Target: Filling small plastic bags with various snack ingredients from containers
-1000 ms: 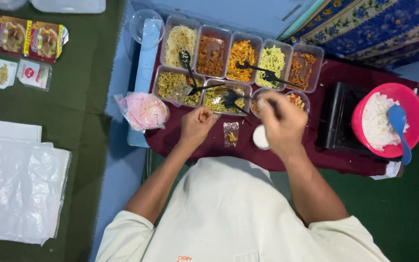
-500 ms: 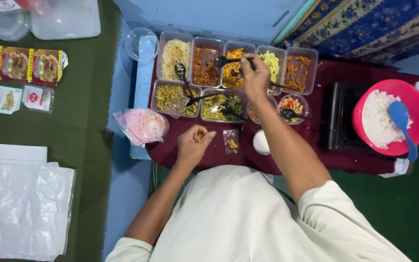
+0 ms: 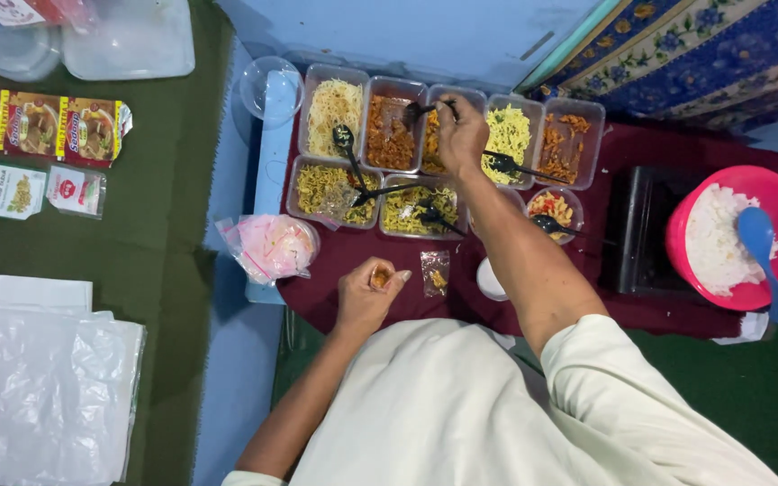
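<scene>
Right hand point(image 3: 461, 135), upper middle of the frame: fingers curled shut around the handle of a black plastic spoon point(image 3: 418, 110), spoon head over the clear rectangular tub of reddish-brown shredded food point(image 3: 391, 123) in the back row. Hand itself covering most of the neighbouring clear tub of orange shreds point(image 3: 432, 144).

Left hand point(image 3: 367, 292), just below centre: fingers and thumb bunched together, pinching a small clear plastic pouch with orange-brown filling point(image 3: 379, 275) open end up, above the dark red cloth-covered table point(image 3: 587, 297). Just right of that hand, flat on the cloth, a second small filled clear pouch point(image 3: 435, 273), then a small white round lid point(image 3: 490, 281).

Far right: pink round plastic bowl of white rice point(image 3: 738, 236) with a blue plastic spoon point(image 3: 761, 241) resting in it. Left of centre: a bundle of pink-tinted plastic bags point(image 3: 272, 246).
</scene>
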